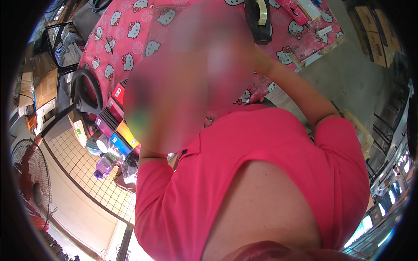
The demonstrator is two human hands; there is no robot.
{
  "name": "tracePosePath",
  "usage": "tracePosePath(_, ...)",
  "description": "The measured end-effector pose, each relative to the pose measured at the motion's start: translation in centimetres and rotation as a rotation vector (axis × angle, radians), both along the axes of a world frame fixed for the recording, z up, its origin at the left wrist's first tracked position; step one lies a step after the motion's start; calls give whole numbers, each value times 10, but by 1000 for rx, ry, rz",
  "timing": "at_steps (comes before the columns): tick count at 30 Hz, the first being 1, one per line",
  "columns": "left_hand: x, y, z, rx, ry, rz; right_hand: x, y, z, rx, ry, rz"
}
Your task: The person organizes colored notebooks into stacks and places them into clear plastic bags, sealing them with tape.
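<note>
A person in a pink shirt (261, 174) stands close, both arms raised; the hands are hidden, so I cannot tell either grip. A tape dispenser (257, 19) sits on the pink-clothed desk (130, 39).

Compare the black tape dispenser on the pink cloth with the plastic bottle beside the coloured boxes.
The tape dispenser is black and opaque; the plastic bottle is see-through with a purple tint. The tape dispenser sits on the pink patterned cloth at the top of the view; the plastic bottle lies tilted by the coloured boxes on the left. The tape dispenser carries a pale roll, while the plastic bottle has a white cap end.
</note>
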State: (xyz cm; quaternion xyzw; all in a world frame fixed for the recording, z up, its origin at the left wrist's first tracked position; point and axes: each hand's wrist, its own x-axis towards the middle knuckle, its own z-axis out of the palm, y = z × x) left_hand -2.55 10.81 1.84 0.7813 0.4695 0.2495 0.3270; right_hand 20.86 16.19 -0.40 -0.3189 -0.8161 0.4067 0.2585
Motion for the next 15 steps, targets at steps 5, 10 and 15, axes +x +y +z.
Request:
tracePosePath(5,21,-13,-3,184,60,180,-7,12,-10,107,-74,-59)
tracePosePath(10,-14,5,-20,-318,-902,572,-13,18,-15,22,-9,-42)
tracePosePath(15,-17,23,-46,-426,-407,342,-16,21,-17,150,-23,-16)
